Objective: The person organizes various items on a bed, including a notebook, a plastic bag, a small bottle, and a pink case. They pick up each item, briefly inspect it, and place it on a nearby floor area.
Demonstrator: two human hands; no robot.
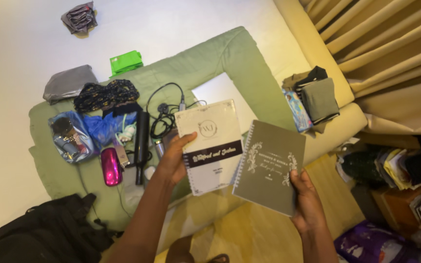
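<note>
Left hand (174,158): closed on the white notebook (210,146), thumb across the left cover edge beside the spiral, fingers hidden beneath.
Right hand (304,192): closed on the grey notebook (269,165), gripping the lower right corner, thumb on the cover.
Notebooks: two, both spiral-bound and held cover-up side by side between the hands; the white one's right edge slightly overlaps the grey one's spiral.
Surface: both notebooks are held clear above the green mat (230,58) and the yellow floor (249,234).
Handling, as a judgement: a corner grip lets the grey notebook sag; sliding the fingers further under the cover would steady it. Keeping the spirals apart would avoid snagging.
Left of the left hand: one pink case (110,166), one black cylinder (142,146), one cable tangle (164,109), one blue bag (108,127), one clear pouch (69,139), one patterned cloth (105,95).
Beyond these: one green packet (126,62), two grey bundles (69,83).
Beyond the right hand: one stack of folded clothes (317,97).
Near left: one black bag (45,234).
</note>
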